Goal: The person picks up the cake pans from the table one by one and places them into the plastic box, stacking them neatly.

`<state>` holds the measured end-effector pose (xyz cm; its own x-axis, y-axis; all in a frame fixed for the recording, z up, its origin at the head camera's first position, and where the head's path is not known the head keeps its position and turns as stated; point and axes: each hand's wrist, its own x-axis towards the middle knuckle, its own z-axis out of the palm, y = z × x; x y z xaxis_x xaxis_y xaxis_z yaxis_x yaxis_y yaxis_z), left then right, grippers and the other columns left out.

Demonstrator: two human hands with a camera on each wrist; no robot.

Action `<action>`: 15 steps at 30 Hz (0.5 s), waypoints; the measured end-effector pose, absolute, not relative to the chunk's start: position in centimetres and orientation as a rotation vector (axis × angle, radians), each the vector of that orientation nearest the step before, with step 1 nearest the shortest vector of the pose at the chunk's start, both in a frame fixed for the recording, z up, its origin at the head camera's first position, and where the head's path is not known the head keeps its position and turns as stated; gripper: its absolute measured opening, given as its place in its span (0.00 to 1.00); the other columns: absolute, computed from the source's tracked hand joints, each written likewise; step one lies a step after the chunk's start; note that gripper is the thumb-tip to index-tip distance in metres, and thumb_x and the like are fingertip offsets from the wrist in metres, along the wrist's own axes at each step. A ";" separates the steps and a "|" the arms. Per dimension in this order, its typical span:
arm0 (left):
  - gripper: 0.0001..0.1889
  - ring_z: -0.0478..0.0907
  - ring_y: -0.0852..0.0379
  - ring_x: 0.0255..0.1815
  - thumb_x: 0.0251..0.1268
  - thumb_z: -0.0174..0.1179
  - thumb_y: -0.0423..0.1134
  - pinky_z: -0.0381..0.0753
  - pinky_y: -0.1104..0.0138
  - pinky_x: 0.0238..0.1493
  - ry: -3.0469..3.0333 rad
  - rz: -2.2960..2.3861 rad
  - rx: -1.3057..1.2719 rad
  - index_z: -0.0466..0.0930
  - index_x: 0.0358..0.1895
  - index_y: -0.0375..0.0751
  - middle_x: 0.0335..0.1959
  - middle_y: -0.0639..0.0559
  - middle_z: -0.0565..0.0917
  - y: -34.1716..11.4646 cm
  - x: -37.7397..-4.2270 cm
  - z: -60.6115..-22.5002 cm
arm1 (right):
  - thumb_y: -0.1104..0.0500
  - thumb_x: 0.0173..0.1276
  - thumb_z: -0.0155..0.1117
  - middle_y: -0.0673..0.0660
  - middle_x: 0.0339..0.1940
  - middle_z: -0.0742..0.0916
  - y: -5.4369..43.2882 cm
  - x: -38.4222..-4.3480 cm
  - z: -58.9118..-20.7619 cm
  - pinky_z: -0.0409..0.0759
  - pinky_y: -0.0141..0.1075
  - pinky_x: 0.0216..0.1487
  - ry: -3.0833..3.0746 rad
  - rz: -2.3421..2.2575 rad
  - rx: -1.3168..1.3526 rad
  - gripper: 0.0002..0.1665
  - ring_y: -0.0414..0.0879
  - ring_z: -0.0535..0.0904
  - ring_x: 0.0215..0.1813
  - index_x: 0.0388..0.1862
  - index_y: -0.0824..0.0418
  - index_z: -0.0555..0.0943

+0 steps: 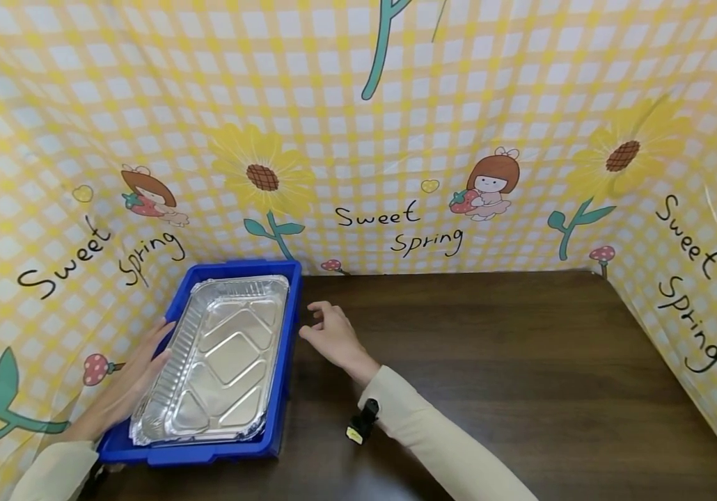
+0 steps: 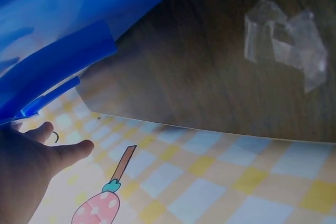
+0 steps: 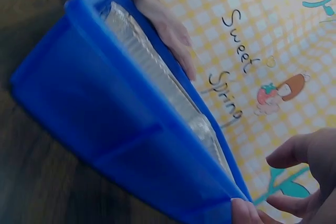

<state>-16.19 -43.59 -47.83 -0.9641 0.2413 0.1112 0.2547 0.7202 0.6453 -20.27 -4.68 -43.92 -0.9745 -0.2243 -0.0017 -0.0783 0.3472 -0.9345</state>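
Observation:
A blue plastic bin (image 1: 286,390) stands at the left of the table, with a shiny foil tray (image 1: 230,358) lying inside it. Along the bin's left side, my left hand (image 1: 129,383) rests at the rim with fingers extended; the left wrist view shows its fingers beside the bin, partly cut off. My right hand (image 1: 333,337) hovers just right of the bin, its fingers loosely bent and holding nothing. In the right wrist view a fingertip of the right hand (image 3: 310,177) appears close to the bin's far corner; contact cannot be told.
Dark wooden table (image 1: 490,362) extends to the right. Checked yellow cloth (image 1: 365,153) with printed flowers walls the back and sides, close to the bin's left side. A small black and yellow device (image 1: 361,424) sits at the right sleeve's cuff. Clear tape (image 2: 286,43) shows in the left wrist view.

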 end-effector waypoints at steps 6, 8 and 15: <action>0.34 0.33 0.21 0.83 0.89 0.41 0.43 0.29 0.22 0.71 -2.903 -1.104 -0.407 0.40 0.88 0.41 0.86 0.29 0.36 -43.7 -16.0 -47.6 | 0.56 0.72 0.67 0.64 0.66 0.80 -1.8 -19.9 -44.0 0.81 0.51 0.61 2.478 -1.683 -0.315 0.31 0.56 0.82 0.61 0.72 0.63 0.76; 0.34 0.33 0.21 0.83 0.89 0.41 0.43 0.29 0.22 0.71 -2.904 -1.110 -0.412 0.40 0.88 0.41 0.86 0.29 0.36 -43.7 -16.0 -47.5 | 0.54 0.74 0.67 0.64 0.68 0.79 -0.8 -19.9 -44.0 0.81 0.52 0.62 2.488 -1.675 -0.320 0.31 0.56 0.81 0.63 0.73 0.61 0.75; 0.34 0.34 0.19 0.82 0.89 0.41 0.43 0.29 0.23 0.71 -2.917 -1.102 -0.414 0.41 0.87 0.38 0.86 0.27 0.37 -43.6 -16.4 -47.2 | 0.51 0.77 0.65 0.62 0.71 0.78 2.5 -19.6 -44.1 0.79 0.56 0.65 2.525 -1.631 -0.316 0.32 0.58 0.78 0.68 0.76 0.60 0.73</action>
<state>-16.43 -43.60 -47.20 -0.9653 0.2456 0.0891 0.2431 0.7199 0.6501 -19.63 2.53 -44.10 -0.9712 -0.2379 0.0132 -0.1099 0.3983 -0.9106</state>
